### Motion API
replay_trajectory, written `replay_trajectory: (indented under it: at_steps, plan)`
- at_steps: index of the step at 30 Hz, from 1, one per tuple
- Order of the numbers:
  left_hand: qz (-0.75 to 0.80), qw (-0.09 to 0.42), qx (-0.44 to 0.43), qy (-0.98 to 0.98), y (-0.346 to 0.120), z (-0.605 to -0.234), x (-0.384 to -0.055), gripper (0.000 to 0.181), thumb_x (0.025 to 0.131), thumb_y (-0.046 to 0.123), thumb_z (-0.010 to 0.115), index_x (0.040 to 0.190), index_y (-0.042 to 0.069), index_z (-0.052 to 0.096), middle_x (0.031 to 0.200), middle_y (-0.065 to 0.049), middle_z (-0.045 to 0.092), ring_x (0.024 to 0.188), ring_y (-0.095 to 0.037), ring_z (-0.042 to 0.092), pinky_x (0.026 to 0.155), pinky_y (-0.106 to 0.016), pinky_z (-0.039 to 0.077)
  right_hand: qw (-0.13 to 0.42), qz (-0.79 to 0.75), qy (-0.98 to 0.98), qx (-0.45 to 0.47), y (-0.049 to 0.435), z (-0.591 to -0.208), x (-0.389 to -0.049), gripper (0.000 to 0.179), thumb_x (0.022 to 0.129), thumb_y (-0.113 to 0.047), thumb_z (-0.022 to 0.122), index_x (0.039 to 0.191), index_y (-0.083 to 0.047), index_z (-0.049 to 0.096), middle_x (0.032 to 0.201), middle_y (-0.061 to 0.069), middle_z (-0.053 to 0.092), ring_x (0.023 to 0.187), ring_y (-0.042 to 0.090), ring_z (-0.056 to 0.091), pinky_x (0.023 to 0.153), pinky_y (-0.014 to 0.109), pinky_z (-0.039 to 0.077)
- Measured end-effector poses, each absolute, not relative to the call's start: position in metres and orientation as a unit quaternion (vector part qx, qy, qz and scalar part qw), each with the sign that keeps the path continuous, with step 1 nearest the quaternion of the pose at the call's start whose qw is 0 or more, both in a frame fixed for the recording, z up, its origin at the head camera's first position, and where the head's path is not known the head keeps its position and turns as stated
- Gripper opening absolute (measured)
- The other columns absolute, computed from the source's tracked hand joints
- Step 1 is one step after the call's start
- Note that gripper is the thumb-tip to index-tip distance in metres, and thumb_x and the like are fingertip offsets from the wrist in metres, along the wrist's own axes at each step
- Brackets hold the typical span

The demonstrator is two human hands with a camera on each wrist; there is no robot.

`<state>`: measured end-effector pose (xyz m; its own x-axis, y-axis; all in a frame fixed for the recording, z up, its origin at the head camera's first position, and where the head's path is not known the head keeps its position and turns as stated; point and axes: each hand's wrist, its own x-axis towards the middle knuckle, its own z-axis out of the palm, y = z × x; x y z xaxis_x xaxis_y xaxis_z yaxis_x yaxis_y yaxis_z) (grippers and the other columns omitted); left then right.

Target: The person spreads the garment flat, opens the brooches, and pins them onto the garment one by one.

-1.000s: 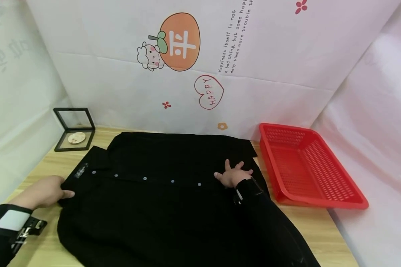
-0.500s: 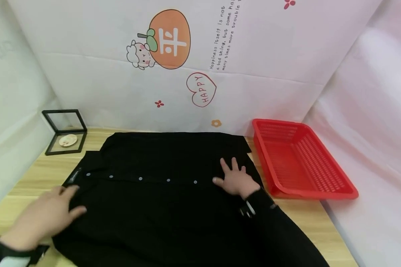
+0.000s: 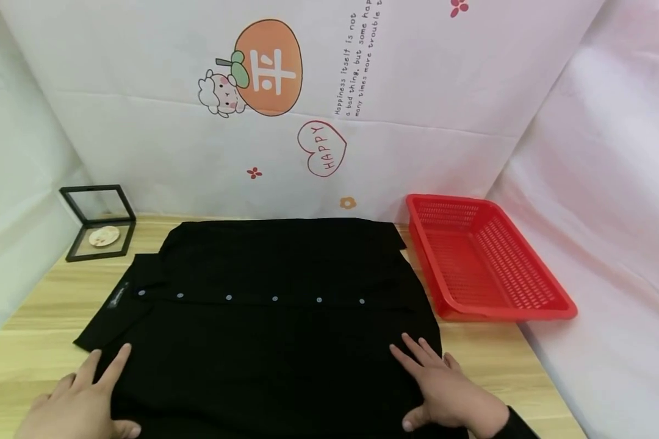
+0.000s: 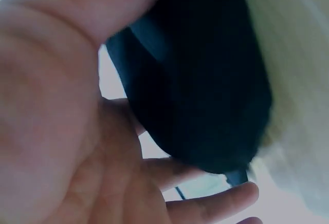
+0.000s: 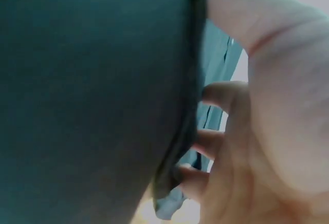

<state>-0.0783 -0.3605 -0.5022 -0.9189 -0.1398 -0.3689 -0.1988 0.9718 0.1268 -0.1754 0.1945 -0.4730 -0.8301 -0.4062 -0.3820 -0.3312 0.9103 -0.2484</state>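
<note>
A black button-up shirt [image 3: 263, 353] lies spread on the table, its collar [image 3: 115, 308] with a label at the left and a row of pale buttons running across it. At its lower left edge is my left hand [image 3: 79, 402], fingers spread and extended over the cloth. My right hand [image 3: 445, 390] lies at the shirt's right edge, fingers also spread, thumb toward the near side. Both wrist views show the dark cloth close beside the palm and fingers. The shirt's near part runs out of the head view.
A red plastic basket [image 3: 434, 274] stands at the back right. At the back left is a black-framed clear case [image 3: 127, 241] with a round pale disc [image 3: 104, 236] in it. A printed white sheet [image 3: 198, 164] hangs behind the wooden table [image 3: 27, 323].
My left hand has let go of the collar and moved nearer to me along the shirt's left edge. My right hand has slid from the button row toward the near right edge.
</note>
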Motion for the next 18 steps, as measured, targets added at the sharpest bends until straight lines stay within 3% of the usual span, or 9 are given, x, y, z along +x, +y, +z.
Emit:
replay_trajectory:
  at_steps: [3, 8, 10, 13, 18]
  plan:
    - [0.08, 0.165, -0.075, 0.98, -0.368, -0.506, -0.073, 0.141, 0.054, 0.084, 0.066, 0.159, 0.006, 0.014, 0.142, -0.045, 0.016, 0.117, -0.068, 0.027, 0.089, -0.078, 0.024, 0.205, -0.091, 0.955, -0.194, 0.202, -0.473, -0.171, 0.121, 0.057, -0.075, 0.076, 0.158, -0.026, 0.031, 0.164, 0.009, 0.016, 0.147, 0.04, 0.016, 0.106, 0.074, 0.011]
    - [0.054, 0.075, 0.023, 0.995, -0.369, -0.514, -0.069, 0.134, 0.058, 0.09, 0.056, 0.162, 0.022, 0.007, 0.149, -0.035, 0.025, 0.129, -0.065, 0.022, 0.1, -0.075, 0.019, 0.201, -0.098, 0.951, -0.214, 0.214, -0.464, -0.155, 0.112, 0.066, -0.078, 0.07, 0.158, -0.027, 0.032, 0.16, 0.015, 0.024, 0.144, 0.044, 0.022, 0.105, 0.073, 0.019]
    - [0.053, 0.086, 0.054, 0.993, -0.369, -0.516, -0.068, 0.134, 0.059, 0.092, 0.053, 0.161, 0.026, -0.002, 0.148, -0.036, 0.027, 0.127, -0.065, 0.028, 0.1, -0.074, 0.021, 0.215, -0.102, 0.943, -0.234, 0.216, -0.463, -0.149, 0.113, 0.066, -0.079, 0.071, 0.158, -0.026, 0.032, 0.159, 0.017, 0.024, 0.142, 0.048, 0.022, 0.103, 0.075, 0.021]
    - [0.058, 0.142, 0.054, 0.987, -0.371, -0.517, -0.068, 0.138, 0.058, 0.094, 0.051, 0.16, 0.025, -0.012, 0.146, -0.041, 0.027, 0.122, -0.068, 0.032, 0.099, -0.076, 0.021, 0.248, -0.096, 0.932, -0.248, 0.219, -0.47, -0.144, 0.112, 0.068, -0.079, 0.069, 0.158, -0.026, 0.03, 0.16, 0.02, 0.022, 0.141, 0.052, 0.02, 0.099, 0.077, 0.021]
    - [0.062, 0.192, 0.029, 0.979, -0.372, -0.516, -0.072, 0.138, 0.058, 0.094, 0.052, 0.162, 0.018, 0.004, 0.146, -0.045, 0.024, 0.122, -0.07, 0.028, 0.098, -0.078, 0.018, 0.247, -0.082, 0.938, -0.229, 0.224, -0.482, -0.142, 0.111, 0.07, -0.074, 0.072, 0.158, -0.022, 0.031, 0.162, 0.015, 0.017, 0.142, 0.05, 0.02, 0.095, 0.079, 0.025]
